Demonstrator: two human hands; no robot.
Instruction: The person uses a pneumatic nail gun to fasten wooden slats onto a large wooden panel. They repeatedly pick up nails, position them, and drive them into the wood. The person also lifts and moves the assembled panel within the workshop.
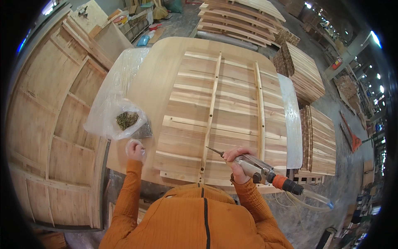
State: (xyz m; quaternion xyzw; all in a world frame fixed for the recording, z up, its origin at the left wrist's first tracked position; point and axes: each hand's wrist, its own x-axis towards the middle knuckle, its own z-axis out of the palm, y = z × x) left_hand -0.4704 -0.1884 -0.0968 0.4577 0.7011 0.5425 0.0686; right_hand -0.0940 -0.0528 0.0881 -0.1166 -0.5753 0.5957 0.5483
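Note:
My right hand point(237, 161) is wrapped round a silver air screwdriver point(253, 167) with an orange and black rear end and a clear hose. Its thin bit points left, close to a wooden batten point(212, 108) on the slatted wood panel point(236, 99). Curled fingers close my left hand point(136, 150) just below an opened clear plastic bag point(108, 118); what they hold, if anything, is too small to make out. Inside the bag lies a heap of small thin yellowish pieces point(127, 120), resembling screws. A second batten point(260, 103) runs along the panel's right part, with dark spots along it.
Beneath the panel is a larger round-cornered wooden board point(159, 66). Big framed wood panels point(54, 124) lean at the left. Stacked boards point(240, 20) stand at the back, with more board stacks point(304, 70) on the right. A red pallet jack point(355, 143) stands farther right.

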